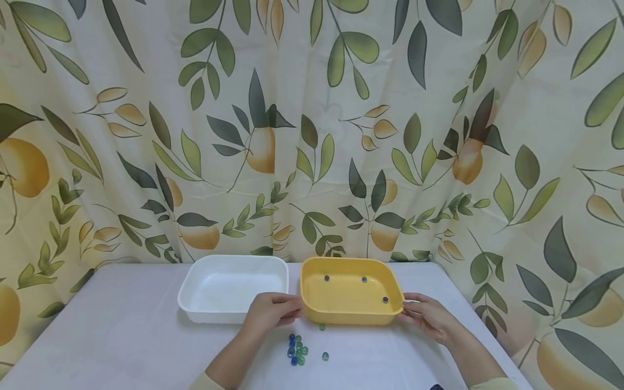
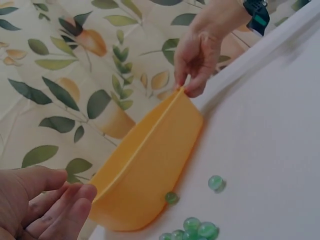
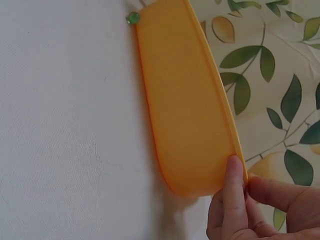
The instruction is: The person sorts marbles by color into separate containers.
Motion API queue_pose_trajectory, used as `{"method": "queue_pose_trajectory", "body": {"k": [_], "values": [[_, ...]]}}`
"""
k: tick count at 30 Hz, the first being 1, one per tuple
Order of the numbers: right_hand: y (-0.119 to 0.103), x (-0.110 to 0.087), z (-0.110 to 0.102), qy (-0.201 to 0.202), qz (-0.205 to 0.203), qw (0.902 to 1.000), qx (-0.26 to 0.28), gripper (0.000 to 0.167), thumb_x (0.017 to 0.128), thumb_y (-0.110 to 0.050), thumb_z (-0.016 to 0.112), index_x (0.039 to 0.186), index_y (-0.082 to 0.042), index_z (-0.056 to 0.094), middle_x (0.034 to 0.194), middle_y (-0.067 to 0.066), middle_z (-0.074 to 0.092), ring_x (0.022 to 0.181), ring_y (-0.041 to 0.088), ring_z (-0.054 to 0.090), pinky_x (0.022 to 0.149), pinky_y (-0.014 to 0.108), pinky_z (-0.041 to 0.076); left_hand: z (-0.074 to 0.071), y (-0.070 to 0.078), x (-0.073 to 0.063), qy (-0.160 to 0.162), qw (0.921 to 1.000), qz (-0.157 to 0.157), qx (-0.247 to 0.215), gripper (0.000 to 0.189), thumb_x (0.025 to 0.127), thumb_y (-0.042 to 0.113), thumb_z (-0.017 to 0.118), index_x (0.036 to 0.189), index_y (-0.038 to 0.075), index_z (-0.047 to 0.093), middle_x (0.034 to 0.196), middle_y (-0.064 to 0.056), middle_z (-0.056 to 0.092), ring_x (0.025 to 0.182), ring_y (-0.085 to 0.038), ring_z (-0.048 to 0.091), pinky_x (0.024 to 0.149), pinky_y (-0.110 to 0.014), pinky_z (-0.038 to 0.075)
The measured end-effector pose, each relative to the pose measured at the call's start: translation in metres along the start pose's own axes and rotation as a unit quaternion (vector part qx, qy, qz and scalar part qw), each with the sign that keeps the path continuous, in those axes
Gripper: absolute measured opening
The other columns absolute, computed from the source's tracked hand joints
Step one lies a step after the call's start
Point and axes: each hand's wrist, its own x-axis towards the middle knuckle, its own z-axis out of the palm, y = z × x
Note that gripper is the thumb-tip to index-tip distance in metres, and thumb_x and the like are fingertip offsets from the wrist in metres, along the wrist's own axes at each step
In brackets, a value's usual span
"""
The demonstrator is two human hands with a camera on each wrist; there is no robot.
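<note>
A yellow tray (image 1: 351, 317) stands on the table with three dark blue marbles (image 1: 364, 279) inside. My right hand (image 1: 429, 317) pinches its right end, thumb and fingers at the rim, as the right wrist view shows closely. At the opposite end is my left hand (image 1: 270, 313); its fingertips (image 2: 87, 192) come right up to the tray's edge, and the thumb lies apart from the rim. One green marble (image 3: 133, 18) sits against the foot of the tray's front wall. Another green marble (image 1: 325, 356) lies nearer to me.
Left of the yellow tray stands a white tray (image 1: 234, 317), partly behind my left hand. In front lies a cluster of several blue and green marbles (image 1: 299, 350) on the white tablecloth (image 1: 136, 336). A leaf-and-fruit patterned curtain (image 1: 322, 108) hangs behind the table.
</note>
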Motion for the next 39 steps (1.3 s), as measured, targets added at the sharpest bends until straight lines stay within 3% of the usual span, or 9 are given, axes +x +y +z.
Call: {"method": "queue_pose_trajectory", "body": {"k": [7, 16, 21, 29, 39], "values": [[0.002, -0.002, -0.001, -0.019, -0.008, 0.9998, 0.005, 0.058, 0.098, 0.003, 0.05, 0.147, 0.013, 0.02, 0.11, 0.019, 0.062, 0.092, 0.018, 0.068, 0.092, 0.036, 0.057, -0.01, -0.012, -0.011, 0.005, 0.9999, -0.015, 0.002, 0.026, 0.089, 0.015, 0.073, 0.108, -0.002, 0.072, 0.089, -0.007, 0.075, 0.079, -0.016, 0.073, 0.072, -0.027, 0.061], [0.001, -0.006, 0.001, -0.043, -0.01, 0.9989, 0.02, 0.059, 0.098, 0.002, 0.052, 0.146, 0.014, 0.019, 0.107, 0.017, 0.064, 0.094, 0.018, 0.068, 0.093, 0.036, 0.056, -0.016, -0.033, -0.014, 0.012, 0.9994, -0.028, 0.019, 0.028, 0.089, 0.017, 0.073, 0.109, -0.001, 0.072, 0.088, -0.005, 0.075, 0.078, -0.014, 0.072, 0.073, -0.027, 0.061], [0.002, -0.007, 0.001, -0.044, -0.013, 0.9988, 0.016, 0.059, 0.098, 0.002, 0.051, 0.146, 0.015, 0.018, 0.106, 0.017, 0.064, 0.093, 0.017, 0.068, 0.092, 0.034, 0.057, -0.018, -0.047, -0.011, 0.01, 0.9996, -0.02, 0.017, 0.025, 0.09, 0.012, 0.071, 0.108, -0.004, 0.071, 0.089, -0.007, 0.075, 0.078, -0.015, 0.073, 0.073, -0.029, 0.061], [0.003, -0.005, 0.002, -0.026, -0.005, 0.9996, 0.012, 0.06, 0.098, 0.002, 0.052, 0.147, 0.013, 0.019, 0.111, 0.02, 0.062, 0.094, 0.019, 0.068, 0.089, 0.034, 0.058, -0.016, -0.063, -0.005, 0.034, 0.9992, -0.011, 0.017, 0.019, 0.086, 0.006, 0.073, 0.102, -0.003, 0.072, 0.084, -0.006, 0.074, 0.074, -0.014, 0.072, 0.068, -0.028, 0.062], [0.004, -0.004, 0.003, -0.027, -0.004, 0.9994, 0.021, 0.059, 0.098, 0.003, 0.051, 0.147, 0.013, 0.019, 0.107, 0.017, 0.062, 0.092, 0.017, 0.068, 0.089, 0.033, 0.058, -0.012, -0.068, -0.001, 0.039, 0.9988, -0.005, 0.029, 0.019, 0.085, 0.007, 0.073, 0.1, -0.003, 0.072, 0.082, -0.007, 0.074, 0.073, -0.014, 0.071, 0.066, -0.028, 0.062]]}}
